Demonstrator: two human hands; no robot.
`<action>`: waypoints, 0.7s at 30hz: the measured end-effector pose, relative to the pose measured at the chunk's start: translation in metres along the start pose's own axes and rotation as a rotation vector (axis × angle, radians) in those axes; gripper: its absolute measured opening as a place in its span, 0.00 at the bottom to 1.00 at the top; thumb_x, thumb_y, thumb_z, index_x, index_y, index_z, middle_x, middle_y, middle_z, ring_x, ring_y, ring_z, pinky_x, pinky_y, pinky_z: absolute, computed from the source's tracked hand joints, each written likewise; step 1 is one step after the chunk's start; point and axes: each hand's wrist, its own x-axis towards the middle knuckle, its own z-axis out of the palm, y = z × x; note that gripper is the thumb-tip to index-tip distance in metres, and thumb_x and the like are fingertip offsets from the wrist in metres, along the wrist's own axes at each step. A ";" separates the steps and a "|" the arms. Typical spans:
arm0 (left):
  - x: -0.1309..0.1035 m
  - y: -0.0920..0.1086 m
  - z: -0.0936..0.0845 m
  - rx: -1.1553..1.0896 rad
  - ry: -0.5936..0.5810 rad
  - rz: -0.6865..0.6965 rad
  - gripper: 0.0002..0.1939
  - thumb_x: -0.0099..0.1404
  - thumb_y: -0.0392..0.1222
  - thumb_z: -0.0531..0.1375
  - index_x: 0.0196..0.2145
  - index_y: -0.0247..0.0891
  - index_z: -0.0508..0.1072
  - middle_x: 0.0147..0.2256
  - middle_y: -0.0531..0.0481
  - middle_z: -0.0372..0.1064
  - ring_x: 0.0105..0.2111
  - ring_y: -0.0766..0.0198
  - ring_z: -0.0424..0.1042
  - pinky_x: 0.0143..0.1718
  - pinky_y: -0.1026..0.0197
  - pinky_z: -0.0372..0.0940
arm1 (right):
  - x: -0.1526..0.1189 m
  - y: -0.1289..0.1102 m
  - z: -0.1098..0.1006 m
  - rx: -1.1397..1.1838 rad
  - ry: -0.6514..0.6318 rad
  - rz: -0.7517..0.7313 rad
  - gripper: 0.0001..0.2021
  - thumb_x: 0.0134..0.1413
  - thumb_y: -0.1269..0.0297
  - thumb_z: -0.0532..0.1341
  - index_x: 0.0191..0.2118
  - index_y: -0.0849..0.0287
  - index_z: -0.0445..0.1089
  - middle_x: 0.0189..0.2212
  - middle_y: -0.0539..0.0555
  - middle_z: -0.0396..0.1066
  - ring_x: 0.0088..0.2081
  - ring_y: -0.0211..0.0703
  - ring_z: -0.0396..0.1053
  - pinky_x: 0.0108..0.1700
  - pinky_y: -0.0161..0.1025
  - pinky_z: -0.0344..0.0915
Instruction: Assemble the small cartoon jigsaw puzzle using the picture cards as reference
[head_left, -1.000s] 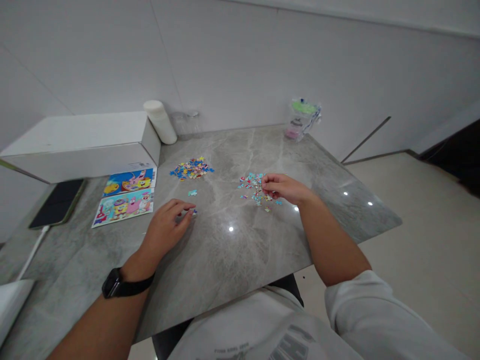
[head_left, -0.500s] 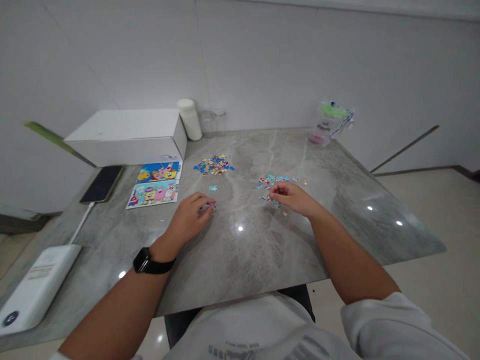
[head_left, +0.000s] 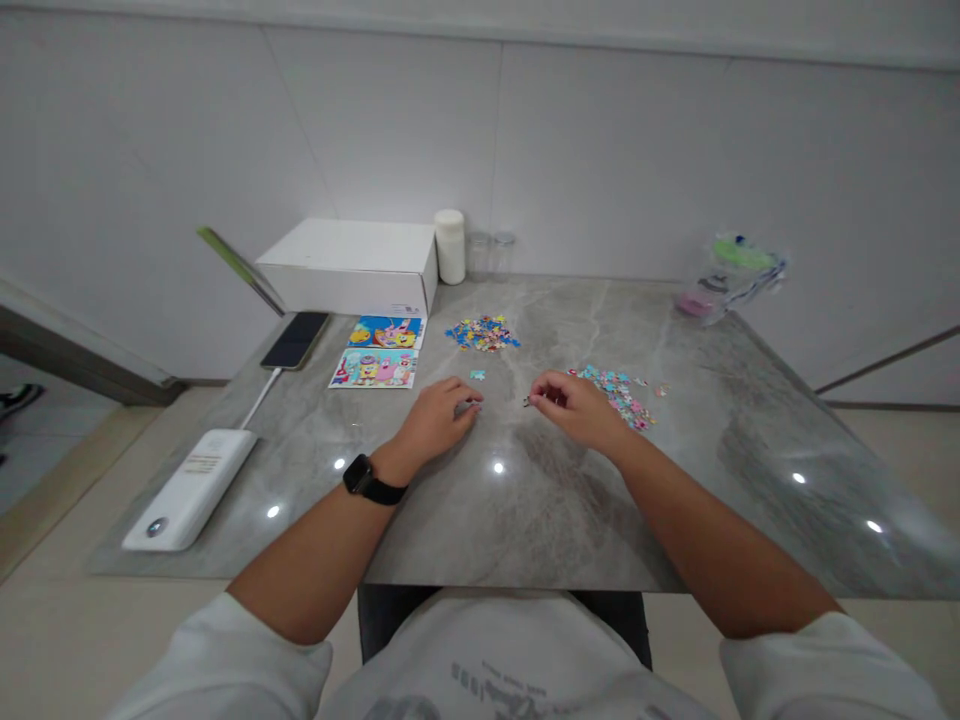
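My right hand (head_left: 574,408) pinches a small dark-and-light puzzle piece (head_left: 527,402) between thumb and forefinger, just over the table. Facing it across a short gap, my left hand (head_left: 441,420) rests low on the table with thumb and fingers curled together. A bit of a puzzle piece shows at its fingertips, mostly hidden. A lone light-blue puzzle piece (head_left: 478,375) lies beyond my left hand. Behind my right hand spreads a loose pile of turquoise and pink puzzle pieces (head_left: 615,385), partly covered by the hand. A blue and yellow pile of puzzle pieces (head_left: 482,333) sits farther back.
Two cartoon picture cards (head_left: 375,368) lie to the left, before a white box (head_left: 345,265). A white bottle (head_left: 451,248) and two glass jars (head_left: 503,255) stand at the back. A phone (head_left: 296,340) is cabled to a white power bank (head_left: 191,490). A plastic bag (head_left: 727,280) sits back right.
My right hand has moved left, away from the turquoise pile, with a puzzle piece in its fingertips. It is now closer to my left hand. The whole view has shifted.
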 end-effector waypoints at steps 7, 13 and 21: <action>0.000 0.001 0.000 -0.006 -0.010 -0.003 0.09 0.71 0.38 0.61 0.46 0.41 0.81 0.43 0.45 0.77 0.44 0.57 0.76 0.48 0.55 0.70 | 0.014 0.028 0.050 -0.112 0.078 0.031 0.05 0.62 0.63 0.62 0.39 0.56 0.75 0.31 0.50 0.75 0.32 0.41 0.69 0.38 0.38 0.62; 0.000 0.002 0.001 -0.015 -0.039 -0.011 0.10 0.71 0.39 0.60 0.46 0.41 0.82 0.44 0.44 0.77 0.45 0.55 0.76 0.50 0.53 0.70 | 0.015 0.029 0.050 -0.373 -0.024 0.001 0.07 0.65 0.65 0.61 0.42 0.56 0.78 0.38 0.56 0.79 0.41 0.47 0.72 0.47 0.41 0.63; 0.000 -0.010 0.005 0.046 0.002 -0.092 0.11 0.70 0.40 0.61 0.47 0.40 0.81 0.43 0.44 0.77 0.43 0.56 0.76 0.47 0.53 0.69 | 0.008 0.029 0.045 -0.470 -0.047 -0.045 0.11 0.68 0.63 0.61 0.47 0.57 0.80 0.45 0.60 0.77 0.48 0.50 0.72 0.54 0.44 0.64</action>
